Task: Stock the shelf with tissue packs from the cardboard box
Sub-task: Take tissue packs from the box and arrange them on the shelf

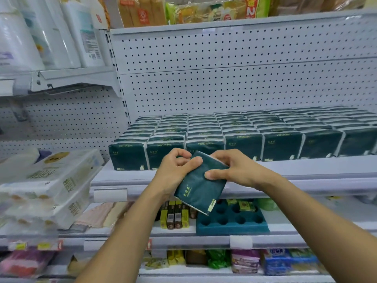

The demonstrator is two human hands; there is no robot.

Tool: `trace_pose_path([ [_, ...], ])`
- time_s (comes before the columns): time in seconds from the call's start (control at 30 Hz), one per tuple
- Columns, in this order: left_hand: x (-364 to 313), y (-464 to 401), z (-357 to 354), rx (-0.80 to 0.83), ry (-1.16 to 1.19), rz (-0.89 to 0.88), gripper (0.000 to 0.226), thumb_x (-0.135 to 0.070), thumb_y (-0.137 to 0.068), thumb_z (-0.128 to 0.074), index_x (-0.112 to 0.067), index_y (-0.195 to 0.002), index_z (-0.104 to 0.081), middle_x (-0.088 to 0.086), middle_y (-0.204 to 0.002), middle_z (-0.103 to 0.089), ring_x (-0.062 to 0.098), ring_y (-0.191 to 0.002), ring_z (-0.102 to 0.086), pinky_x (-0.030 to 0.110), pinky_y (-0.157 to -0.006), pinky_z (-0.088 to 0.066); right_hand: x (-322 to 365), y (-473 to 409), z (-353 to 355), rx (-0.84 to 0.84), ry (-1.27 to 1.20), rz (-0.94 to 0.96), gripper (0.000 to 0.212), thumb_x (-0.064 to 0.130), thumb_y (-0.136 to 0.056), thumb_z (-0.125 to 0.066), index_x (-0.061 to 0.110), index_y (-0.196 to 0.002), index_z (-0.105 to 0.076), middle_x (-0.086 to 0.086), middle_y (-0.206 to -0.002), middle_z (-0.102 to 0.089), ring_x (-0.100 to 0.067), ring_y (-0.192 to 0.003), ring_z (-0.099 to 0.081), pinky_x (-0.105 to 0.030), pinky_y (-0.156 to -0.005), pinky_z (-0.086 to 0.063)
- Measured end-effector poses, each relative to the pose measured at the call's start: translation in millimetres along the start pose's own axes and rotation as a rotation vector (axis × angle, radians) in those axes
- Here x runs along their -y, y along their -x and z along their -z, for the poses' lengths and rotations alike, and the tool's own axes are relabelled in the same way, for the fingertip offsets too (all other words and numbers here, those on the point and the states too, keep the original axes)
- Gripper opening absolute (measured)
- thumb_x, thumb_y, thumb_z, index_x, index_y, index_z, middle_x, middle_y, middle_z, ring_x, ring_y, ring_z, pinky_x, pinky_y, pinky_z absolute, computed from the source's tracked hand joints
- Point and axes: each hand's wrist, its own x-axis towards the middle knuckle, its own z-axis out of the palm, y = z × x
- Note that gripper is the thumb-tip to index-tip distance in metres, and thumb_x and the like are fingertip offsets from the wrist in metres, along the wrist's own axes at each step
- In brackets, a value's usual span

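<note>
A dark green tissue pack [199, 188] is held tilted in front of the shelf's front edge [295, 180]. My left hand [174, 170] grips its upper left corner, thumb on the face. My right hand [230, 167] holds its upper right side, thumb pressed on the front. Behind them, several rows of the same green tissue packs [244, 133] stand on the white shelf, filling it from the middle to the right. The cardboard box is out of view.
White packs of paper goods [51, 180] jut out on the left shelf. Below, a teal foam tray with holes [232, 221] and small boxes [175, 215] sit on the lower shelf. A pegboard back wall [224, 78] rises behind the tissue rows.
</note>
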Motion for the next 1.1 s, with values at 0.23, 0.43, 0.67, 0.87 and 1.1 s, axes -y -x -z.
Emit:
trace_pose_path([
  [0.23, 7, -6, -30, -0.009, -0.294, -0.319, 0.019, -0.024, -0.089, -0.073, -0.025, -0.107, -0.066, -0.012, -0.104, -0.067, 0.006, -0.099, -0.062, 0.018, -0.083, -0.049, -40, 42, 47, -0.388, -0.28, 0.029, 0.019, 0.013, -0.086, -0.071, 0.008, -0.098, -0.057, 0.004, -0.091, -0.071, -0.01, -0.084, -0.066, -0.025, -0.071, -0.051],
  [0.43, 16, -40, -33, -0.155, -1.117, -0.631, 0.067, -0.043, -0.092, -0.063, -0.028, -0.151, -0.034, -0.005, -0.157, -0.03, 0.016, -0.146, -0.022, 0.035, -0.121, -0.004, -74, 41, 73, -0.619, -0.117, -0.025, 0.022, 0.014, -0.084, -0.074, 0.014, -0.098, -0.056, 0.007, -0.089, -0.069, -0.011, -0.086, -0.066, -0.021, -0.07, -0.051],
  [0.67, 27, -66, -34, -0.051, -1.532, -0.46, 0.095, -0.053, -0.092, -0.058, -0.03, -0.156, 0.007, -0.002, -0.166, 0.002, 0.023, -0.152, 0.009, 0.049, -0.12, 0.014, -100, 22, 72, -0.733, 0.497, -0.049, 0.083, 0.035, -0.078, -0.079, 0.029, -0.145, -0.03, 0.0, -0.137, -0.044, -0.022, -0.122, -0.047, -0.044, -0.094, -0.048],
  [0.87, 31, -74, -35, -0.077, -1.535, -0.506, 0.089, -0.047, -0.091, -0.062, -0.028, -0.157, -0.005, -0.001, -0.163, -0.016, 0.021, -0.151, -0.01, 0.047, -0.121, 0.011, -107, 13, 84, -0.602, 1.162, 0.247, 0.08, 0.034, -0.069, -0.086, 0.029, -0.139, -0.047, -0.01, -0.139, -0.049, -0.035, -0.122, -0.05, -0.049, -0.09, -0.049],
  [1.1, 32, -82, -38, -0.097, -1.458, -0.586, 0.083, -0.042, -0.09, -0.065, -0.024, -0.156, -0.018, -0.001, -0.156, -0.031, 0.019, -0.145, -0.025, 0.036, -0.122, -0.006, -97, -2, 83, -0.5, 1.202, 0.325, 0.087, 0.026, -0.061, -0.091, 0.024, -0.135, -0.044, -0.01, -0.123, -0.059, -0.033, -0.109, -0.057, -0.044, -0.085, -0.05],
])
